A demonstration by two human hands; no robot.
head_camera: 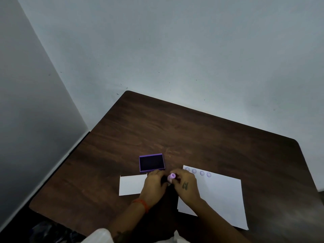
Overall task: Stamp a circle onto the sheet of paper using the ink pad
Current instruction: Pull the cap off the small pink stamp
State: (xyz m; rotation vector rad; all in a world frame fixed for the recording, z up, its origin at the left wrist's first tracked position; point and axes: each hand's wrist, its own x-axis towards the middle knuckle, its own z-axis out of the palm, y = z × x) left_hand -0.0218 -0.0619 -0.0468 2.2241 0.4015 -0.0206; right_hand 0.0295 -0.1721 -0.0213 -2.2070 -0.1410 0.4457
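Observation:
An open purple ink pad [151, 162] with a dark inked face lies on the brown table. To its right lies a white sheet of paper [222, 197] with several purple circles [202, 173] stamped along its far edge. A small pink stamp [171, 177] is held between both hands, its round purple end tipped up toward me. My left hand [154, 183] grips the stamp from the left, just below the pad. My right hand [185, 185] grips it from the right, over the paper's left edge.
A smaller white card [130, 185] lies left of my hands. The dark wooden table [192, 134] stands in a corner, with grey walls behind and to the left. A dark bag and white cloth show at the bottom edge.

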